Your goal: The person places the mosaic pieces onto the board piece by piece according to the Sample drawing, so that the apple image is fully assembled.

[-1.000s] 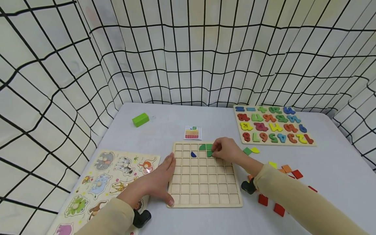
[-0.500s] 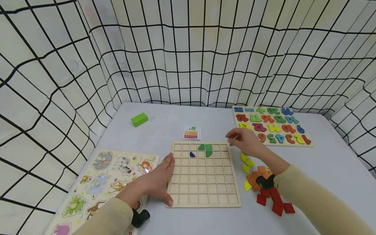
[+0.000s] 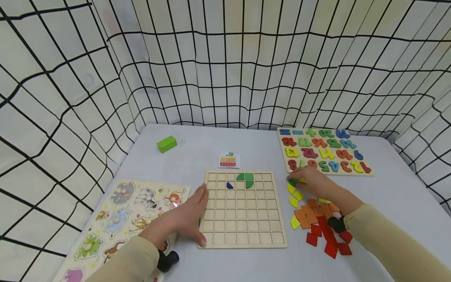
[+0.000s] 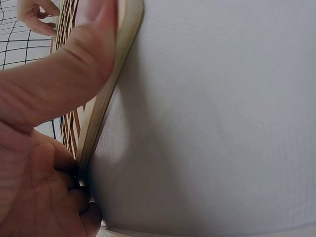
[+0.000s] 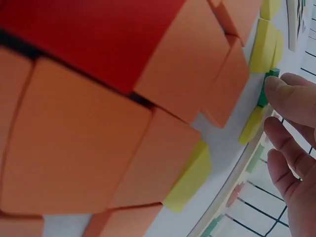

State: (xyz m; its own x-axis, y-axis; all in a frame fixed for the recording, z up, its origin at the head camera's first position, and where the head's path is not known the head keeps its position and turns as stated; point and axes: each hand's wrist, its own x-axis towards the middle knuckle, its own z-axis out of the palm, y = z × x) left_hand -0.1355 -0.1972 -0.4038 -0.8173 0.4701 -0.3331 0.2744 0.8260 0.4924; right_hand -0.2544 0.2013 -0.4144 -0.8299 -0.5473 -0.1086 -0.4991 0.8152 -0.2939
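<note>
A wooden grid board [image 3: 243, 215] lies at the middle of the table. My left hand [image 3: 186, 213] rests along its left side, fingers extended, thumb over the near corner; the left wrist view shows that thumb on the board's edge [image 4: 102, 106]. In the board's upper rows sit several green pieces [image 3: 248, 178] and one small dark blue piece [image 3: 230, 185]. Right of the board, my right hand [image 3: 313, 183] pinches a green tile [image 5: 263, 91] between thumb and finger. Yellow pieces [image 3: 293, 202] lie just below that hand.
Orange [image 3: 307, 215] and red tiles [image 3: 331, 249] are heaped at right. Behind the board lies a small pattern card [image 3: 229, 159]; a green block [image 3: 167, 144] lies far left. An animal puzzle [image 3: 119, 211] is at left, a number puzzle [image 3: 325, 150] at back right. Black netting surrounds the table.
My right hand has left the green pieces on the board, moved right and come down to the loose pieces, where it now pinches a green tile. The left hand stays at the board's side.
</note>
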